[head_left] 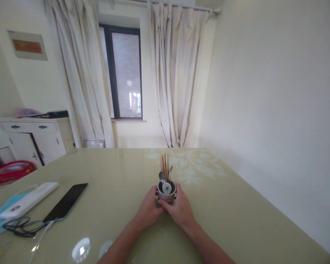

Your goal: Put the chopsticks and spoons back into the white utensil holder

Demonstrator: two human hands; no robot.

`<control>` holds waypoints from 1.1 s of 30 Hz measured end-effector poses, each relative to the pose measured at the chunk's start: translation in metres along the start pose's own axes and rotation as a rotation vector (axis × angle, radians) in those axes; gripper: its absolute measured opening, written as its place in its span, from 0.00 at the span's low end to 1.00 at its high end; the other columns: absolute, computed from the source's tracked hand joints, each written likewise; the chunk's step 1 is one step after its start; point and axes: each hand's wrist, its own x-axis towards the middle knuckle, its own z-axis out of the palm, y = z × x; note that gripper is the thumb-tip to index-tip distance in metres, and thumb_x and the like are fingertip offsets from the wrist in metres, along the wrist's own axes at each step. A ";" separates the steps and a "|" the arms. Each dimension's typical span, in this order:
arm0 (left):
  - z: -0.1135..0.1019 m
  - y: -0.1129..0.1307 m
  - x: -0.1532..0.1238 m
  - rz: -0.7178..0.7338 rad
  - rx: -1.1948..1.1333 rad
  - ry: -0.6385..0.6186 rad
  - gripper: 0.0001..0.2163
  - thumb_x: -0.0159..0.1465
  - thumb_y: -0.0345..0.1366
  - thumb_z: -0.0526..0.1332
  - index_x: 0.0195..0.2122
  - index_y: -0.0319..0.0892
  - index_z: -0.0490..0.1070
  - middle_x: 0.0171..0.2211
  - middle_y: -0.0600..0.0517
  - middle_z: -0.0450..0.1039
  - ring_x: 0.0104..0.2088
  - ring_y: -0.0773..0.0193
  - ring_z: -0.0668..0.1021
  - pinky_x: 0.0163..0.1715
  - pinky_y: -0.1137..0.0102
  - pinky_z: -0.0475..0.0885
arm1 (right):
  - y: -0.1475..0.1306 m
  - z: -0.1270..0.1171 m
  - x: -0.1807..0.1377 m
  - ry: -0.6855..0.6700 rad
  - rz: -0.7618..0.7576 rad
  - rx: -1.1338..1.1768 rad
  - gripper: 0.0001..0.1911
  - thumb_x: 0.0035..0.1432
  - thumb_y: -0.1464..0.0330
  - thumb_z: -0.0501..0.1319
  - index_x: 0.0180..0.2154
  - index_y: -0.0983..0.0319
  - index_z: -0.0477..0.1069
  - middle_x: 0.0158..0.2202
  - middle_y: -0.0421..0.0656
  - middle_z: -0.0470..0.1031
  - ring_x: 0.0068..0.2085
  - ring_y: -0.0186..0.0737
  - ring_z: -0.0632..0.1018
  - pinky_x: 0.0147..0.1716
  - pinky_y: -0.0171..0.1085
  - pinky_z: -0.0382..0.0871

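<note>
Bare forearms point(122, 240) lead to the left hand point(150, 208) and right hand point(180, 209), fingers grasping a small pot point(167, 198) from opposite sides, probably to steady it under its tall contents. Wooden sticks point(165, 167), a metal spoon point(162, 177) and a white spoon point(167, 188) stand in it, presumably propped by its wall. Its base being hidden, I cannot tell whether it rests on the worktop point(112, 190) or just above.

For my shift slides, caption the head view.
Left hand and right hand grip a container of chopsticks and spoons; a phone at left.
</note>
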 end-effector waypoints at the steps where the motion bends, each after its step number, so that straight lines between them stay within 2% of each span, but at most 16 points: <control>1: 0.000 0.000 -0.001 0.012 0.016 -0.017 0.25 0.58 0.37 0.70 0.56 0.46 0.71 0.54 0.43 0.78 0.53 0.48 0.79 0.55 0.56 0.74 | -0.001 -0.001 0.001 0.007 0.017 -0.010 0.35 0.52 0.58 0.74 0.58 0.59 0.67 0.53 0.50 0.81 0.53 0.56 0.82 0.52 0.48 0.75; 6: -0.003 -0.004 -0.004 -0.042 0.105 -0.065 0.45 0.54 0.45 0.76 0.70 0.46 0.58 0.62 0.40 0.70 0.57 0.46 0.76 0.59 0.53 0.72 | 0.006 -0.017 0.012 0.073 0.078 -0.107 0.29 0.55 0.59 0.70 0.55 0.60 0.67 0.49 0.51 0.82 0.49 0.55 0.83 0.47 0.46 0.75; 15: -0.005 -0.004 -0.006 -0.019 0.251 -0.129 0.39 0.62 0.43 0.68 0.72 0.48 0.54 0.63 0.41 0.68 0.57 0.50 0.76 0.63 0.51 0.68 | 0.052 -0.068 0.037 0.271 0.300 -0.354 0.30 0.58 0.53 0.66 0.56 0.62 0.64 0.52 0.56 0.80 0.51 0.60 0.83 0.42 0.45 0.73; 21: -0.005 -0.002 -0.007 -0.005 0.277 -0.145 0.37 0.63 0.42 0.66 0.72 0.49 0.55 0.62 0.41 0.69 0.56 0.50 0.76 0.65 0.50 0.67 | 0.066 -0.078 0.039 0.260 0.351 -0.370 0.34 0.58 0.52 0.67 0.58 0.63 0.63 0.54 0.57 0.78 0.52 0.61 0.81 0.45 0.47 0.73; 23: -0.004 -0.002 -0.007 0.000 0.280 -0.139 0.35 0.63 0.42 0.66 0.71 0.48 0.57 0.62 0.41 0.69 0.56 0.50 0.77 0.64 0.51 0.67 | 0.068 -0.081 0.040 0.328 0.302 -0.394 0.42 0.54 0.50 0.70 0.61 0.66 0.61 0.58 0.62 0.75 0.56 0.64 0.78 0.51 0.50 0.72; 25: -0.004 -0.001 -0.008 0.020 0.288 -0.123 0.31 0.64 0.42 0.65 0.68 0.46 0.60 0.61 0.41 0.70 0.55 0.51 0.77 0.63 0.52 0.68 | 0.066 -0.084 0.041 0.500 0.161 -0.431 0.48 0.52 0.48 0.72 0.64 0.69 0.59 0.60 0.66 0.71 0.60 0.68 0.73 0.56 0.55 0.69; 27: -0.003 0.000 -0.008 0.051 0.301 -0.105 0.26 0.66 0.42 0.64 0.64 0.44 0.63 0.57 0.41 0.72 0.54 0.52 0.77 0.61 0.53 0.70 | 0.061 -0.081 0.039 0.660 -0.055 -0.421 0.43 0.58 0.48 0.68 0.63 0.69 0.61 0.58 0.65 0.72 0.60 0.67 0.72 0.58 0.59 0.68; 28: -0.002 0.000 -0.008 0.066 0.311 -0.100 0.22 0.67 0.42 0.63 0.61 0.44 0.65 0.55 0.42 0.73 0.53 0.53 0.78 0.59 0.55 0.71 | 0.056 -0.077 0.037 0.691 -0.170 -0.390 0.38 0.62 0.49 0.66 0.62 0.68 0.63 0.56 0.62 0.73 0.58 0.64 0.73 0.58 0.59 0.68; 30: -0.002 0.002 -0.008 0.095 0.339 -0.097 0.16 0.69 0.41 0.61 0.55 0.43 0.68 0.51 0.44 0.75 0.51 0.55 0.78 0.55 0.57 0.73 | 0.046 -0.062 0.029 0.621 -0.352 -0.316 0.27 0.68 0.54 0.63 0.60 0.63 0.66 0.53 0.57 0.74 0.55 0.58 0.75 0.58 0.58 0.69; 33: -0.001 0.005 -0.008 0.136 0.399 -0.105 0.07 0.69 0.37 0.58 0.46 0.42 0.71 0.44 0.46 0.77 0.45 0.56 0.78 0.48 0.61 0.73 | 0.027 -0.032 0.012 0.290 -0.457 -0.241 0.20 0.70 0.61 0.62 0.59 0.59 0.67 0.52 0.52 0.76 0.55 0.52 0.76 0.57 0.52 0.72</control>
